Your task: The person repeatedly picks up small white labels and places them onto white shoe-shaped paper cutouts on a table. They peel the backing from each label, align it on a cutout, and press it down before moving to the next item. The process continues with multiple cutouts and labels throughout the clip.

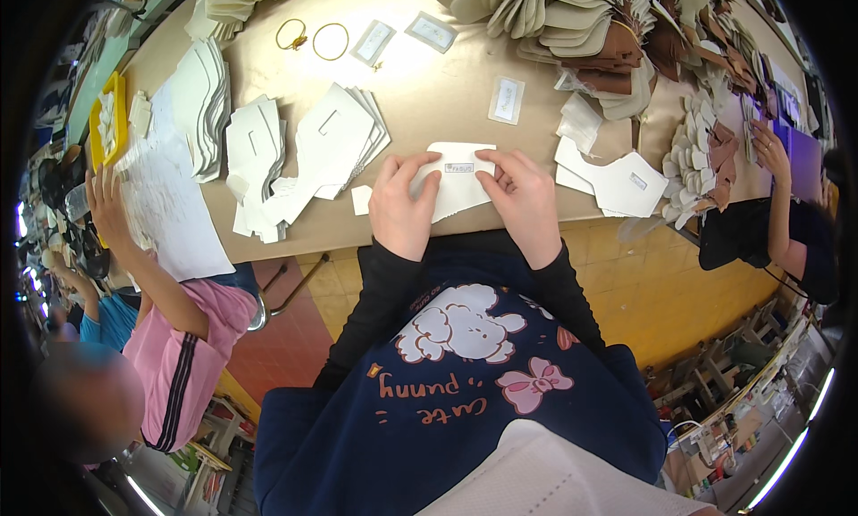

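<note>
A white cut piece (451, 199) with a rounded top edge is at the table's front edge before me, bearing a small rectangular label (459, 167). My left hand (402, 203) pinches the piece on the left of the label, thumb and index finger close to the label's end. From the other side my right hand (518, 190) grips it the same way. More white cut pieces with a slot (335, 127) lie stacked to the left. On the right rests a white piece with a label (617, 184) on it. Whatever is under my fingers is hidden.
Small pale packets (507, 100) and rubber bands (331, 41) lie farther back. Bundled beige and brown pieces (572, 25) fill the far right. Co-workers' hands are at both sides, one near a yellow tray (96, 132) and white paper (183, 221).
</note>
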Demonstrator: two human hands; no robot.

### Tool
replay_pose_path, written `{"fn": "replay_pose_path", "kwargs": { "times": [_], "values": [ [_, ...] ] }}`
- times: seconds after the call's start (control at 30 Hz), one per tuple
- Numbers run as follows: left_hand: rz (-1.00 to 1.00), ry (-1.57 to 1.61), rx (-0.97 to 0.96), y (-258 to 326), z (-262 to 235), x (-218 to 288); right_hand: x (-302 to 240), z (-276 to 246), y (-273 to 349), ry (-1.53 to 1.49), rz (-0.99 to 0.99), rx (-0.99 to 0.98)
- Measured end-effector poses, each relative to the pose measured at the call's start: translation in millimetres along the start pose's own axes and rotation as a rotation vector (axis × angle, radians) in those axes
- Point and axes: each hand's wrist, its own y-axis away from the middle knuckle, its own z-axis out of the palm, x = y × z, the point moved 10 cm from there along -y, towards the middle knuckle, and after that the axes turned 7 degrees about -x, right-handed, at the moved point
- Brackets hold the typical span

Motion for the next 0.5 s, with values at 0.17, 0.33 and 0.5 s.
{"fn": "replay_pose_path", "kwargs": {
  "times": [0.17, 0.33, 0.5],
  "values": [
    [0.252, -0.246, 0.169, 5.9, -9.1, 23.4, -3.5, -0.7, 4.0, 0.093, 0.047, 0.047],
    [0.192, -0.178, 0.033, -4.2, -6.5, 9.4, -4.8, -2.5, 0.6, 0.098, 0.044, 0.035],
    [0.134, -0.188, 0.048, -5.3, -3.8, 10.4, -3.6, -1.9, -1.4, 0.080, 0.044, 0.009]
  ]
}}
